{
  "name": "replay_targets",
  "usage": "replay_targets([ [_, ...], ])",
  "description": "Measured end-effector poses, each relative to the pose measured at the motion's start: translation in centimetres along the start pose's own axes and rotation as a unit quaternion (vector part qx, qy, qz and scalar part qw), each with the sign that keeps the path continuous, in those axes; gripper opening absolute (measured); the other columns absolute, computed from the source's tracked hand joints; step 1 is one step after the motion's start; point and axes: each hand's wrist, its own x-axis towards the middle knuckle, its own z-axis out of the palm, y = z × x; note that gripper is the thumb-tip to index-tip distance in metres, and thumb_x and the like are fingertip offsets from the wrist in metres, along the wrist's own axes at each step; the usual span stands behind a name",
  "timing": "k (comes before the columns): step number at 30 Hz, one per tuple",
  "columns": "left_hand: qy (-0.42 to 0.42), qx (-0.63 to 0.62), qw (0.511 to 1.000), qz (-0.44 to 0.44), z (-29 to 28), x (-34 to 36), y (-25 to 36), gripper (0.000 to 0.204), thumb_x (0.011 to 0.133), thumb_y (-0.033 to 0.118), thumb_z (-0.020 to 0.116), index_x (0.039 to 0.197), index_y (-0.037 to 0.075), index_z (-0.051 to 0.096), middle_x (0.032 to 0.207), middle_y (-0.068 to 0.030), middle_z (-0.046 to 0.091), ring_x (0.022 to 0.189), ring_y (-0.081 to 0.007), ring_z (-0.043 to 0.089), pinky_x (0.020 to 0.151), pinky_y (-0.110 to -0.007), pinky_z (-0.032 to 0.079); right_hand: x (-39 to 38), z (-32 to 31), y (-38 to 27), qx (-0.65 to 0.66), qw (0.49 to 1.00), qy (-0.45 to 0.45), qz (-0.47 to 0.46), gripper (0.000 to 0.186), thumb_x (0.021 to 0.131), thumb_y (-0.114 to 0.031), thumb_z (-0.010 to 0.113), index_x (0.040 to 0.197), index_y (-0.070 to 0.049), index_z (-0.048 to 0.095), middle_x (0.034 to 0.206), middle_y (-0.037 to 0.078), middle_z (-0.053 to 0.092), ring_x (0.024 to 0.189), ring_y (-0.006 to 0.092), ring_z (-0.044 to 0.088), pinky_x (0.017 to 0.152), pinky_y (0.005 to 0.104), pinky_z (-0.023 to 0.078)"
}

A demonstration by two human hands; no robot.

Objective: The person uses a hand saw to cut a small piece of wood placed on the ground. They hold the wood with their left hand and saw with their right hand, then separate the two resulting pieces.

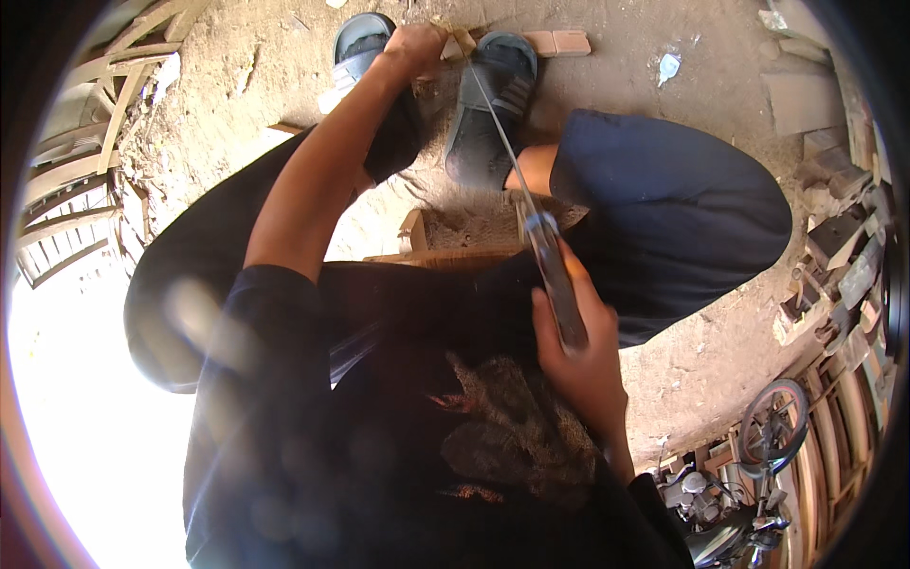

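My right hand [583, 356] is closed around the dark handle of a long, thin-bladed hand tool [498, 123], low in front of my body. Its narrow metal blade runs forward past my right sandal [495, 104]; edge-on like this, I cannot tell whether it is a saw or a knife. The blade's far end meets a piece of wood [462, 40] between the toes of my sandals. There my left hand [417, 49] is closed, pressed at the wood's left side, its fingers partly hidden. Right of this, a wooden strip [559, 43] lies beyond the right sandal's toe.
Under me is a low wooden seat [445, 256]. Wooden frames [104, 104] stand at the left. Piles of wood offcuts [839, 232] line the right side, with a motorbike [725, 503] at the lower right. A pale blue scrap [669, 68] lies on the dirt floor.
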Motion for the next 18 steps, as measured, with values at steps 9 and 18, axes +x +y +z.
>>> replay_targets([
  [9, -0.019, 0.018, 1.000, -0.007, 0.0, 0.7, -0.2, 0.056, 0.077, 0.047, 0.073, 0.109, 0.003, 0.062, 0.105, -0.0173, 0.067, 0.102, -0.0310, 0.065, 0.088, -0.042, 0.053, 1.5, 0.2, -0.9, 0.043, 0.999, -0.019, 0.019, 0.050, 0.090, -0.007, 0.058, 0.137, 0.002, 0.044, 0.102, 0.025, 0.067, 0.090, 0.0399, 0.068, 0.074, 0.0387, 0.054],
  [18, -0.003, 0.008, 0.999, -0.033, -0.8, 1.0, 1.2, 0.034, 0.079, 0.027, 0.068, 0.105, 0.005, 0.067, 0.106, -0.0155, 0.069, 0.102, -0.0300, 0.067, 0.087, -0.040, 0.054, 2.2, 0.2, -0.2, 0.012, 1.000, 0.020, -0.013, 0.050, 0.089, -0.007, 0.060, 0.136, 0.002, 0.045, 0.092, 0.028, 0.065, 0.084, 0.0403, 0.068, 0.069, 0.0408, 0.053],
])
